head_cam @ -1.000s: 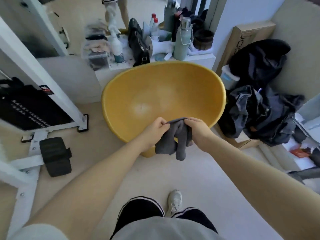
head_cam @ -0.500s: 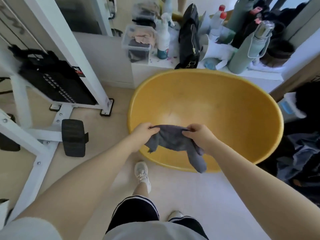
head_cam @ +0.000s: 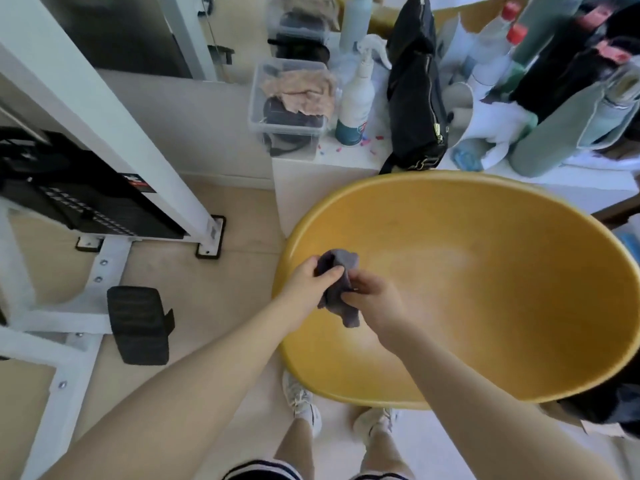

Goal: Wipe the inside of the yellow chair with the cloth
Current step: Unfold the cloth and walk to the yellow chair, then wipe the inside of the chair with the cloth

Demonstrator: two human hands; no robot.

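The yellow chair is a big bowl-shaped shell filling the right half of the head view, its hollow facing up. A grey cloth is bunched over the shell's left inner side. My left hand grips the cloth's upper left part, just inside the left rim. My right hand pinches its lower right part from inside the bowl. Both forearms reach in from the bottom of the frame.
A white ledge behind the chair carries a clear box, a spray bottle, a black bag and tall bottles. A white exercise machine frame with a black pad stands at left. Dark clothes lie at right.
I have stepped closer, so the chair looks larger and nearer. The cloth went from spread between both hands at the front rim to bunched up over the chair's left inner side.
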